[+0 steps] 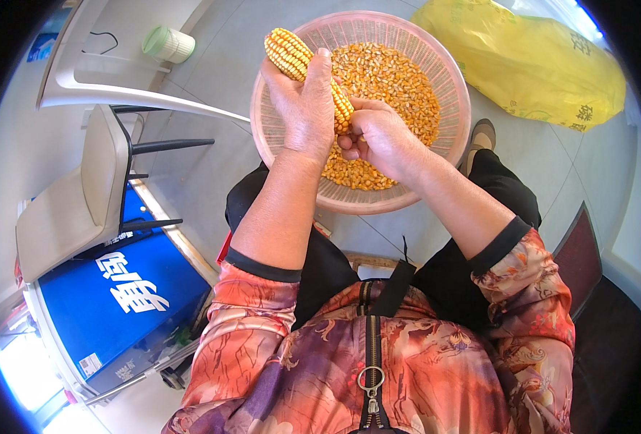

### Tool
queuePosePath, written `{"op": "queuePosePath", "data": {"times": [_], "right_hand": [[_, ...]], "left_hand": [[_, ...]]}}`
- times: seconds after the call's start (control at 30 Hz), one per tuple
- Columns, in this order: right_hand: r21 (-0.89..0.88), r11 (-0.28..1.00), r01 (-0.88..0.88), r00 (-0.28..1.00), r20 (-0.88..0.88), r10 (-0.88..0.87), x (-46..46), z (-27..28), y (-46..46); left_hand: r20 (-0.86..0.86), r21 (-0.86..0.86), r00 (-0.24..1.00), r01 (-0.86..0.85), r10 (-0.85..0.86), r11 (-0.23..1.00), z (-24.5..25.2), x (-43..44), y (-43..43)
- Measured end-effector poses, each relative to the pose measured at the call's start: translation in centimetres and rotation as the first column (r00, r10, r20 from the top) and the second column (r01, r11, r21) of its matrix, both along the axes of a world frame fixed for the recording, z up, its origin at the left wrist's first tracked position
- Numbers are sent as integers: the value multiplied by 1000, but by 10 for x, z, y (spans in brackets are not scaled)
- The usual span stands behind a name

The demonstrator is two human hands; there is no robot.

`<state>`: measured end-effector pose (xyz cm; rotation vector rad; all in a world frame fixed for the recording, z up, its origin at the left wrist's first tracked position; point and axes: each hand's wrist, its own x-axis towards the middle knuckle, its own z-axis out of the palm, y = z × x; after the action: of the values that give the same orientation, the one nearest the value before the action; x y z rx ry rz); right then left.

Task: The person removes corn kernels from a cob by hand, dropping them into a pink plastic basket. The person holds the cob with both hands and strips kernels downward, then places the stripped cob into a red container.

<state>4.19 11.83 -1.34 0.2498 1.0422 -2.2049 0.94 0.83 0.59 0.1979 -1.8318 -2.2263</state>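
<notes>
My left hand (304,108) is closed round a yellow corn cob (289,51), its thumb lying along the top. The cob slants from upper left to lower right and is covered with kernels at its upper end. At its lower end my right hand (377,133) presses curled fingers against the cob; the fingertips are partly hidden. Below both hands is a round pink plastic basket (459,70) with loose corn kernels (402,76) spread over its bottom.
A yellow printed plastic sack (532,65) lies beyond the basket at the right. At the left are a beige chair (103,179), a blue box (130,282) with white writing, and a green-lidded container (174,44). My knees flank the basket's near side.
</notes>
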Motion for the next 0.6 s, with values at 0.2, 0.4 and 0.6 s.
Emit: {"op": "queuePosePath", "data": {"times": [0.2,0.4,0.6], "right_hand": [[-154,988,-12,1000,2,13,1,12,7],[-110,993,-35,998,-64,28,0,6,6],[19,999,-37,995,-92,39,-1,-6,0]], "left_hand": [[70,83,997,-36,30,996,0,-4,-8],[45,39,998,-54,53,998,1,-4,-10],[8,-66,1000,-7,8,998,0,-2,-5]]}}
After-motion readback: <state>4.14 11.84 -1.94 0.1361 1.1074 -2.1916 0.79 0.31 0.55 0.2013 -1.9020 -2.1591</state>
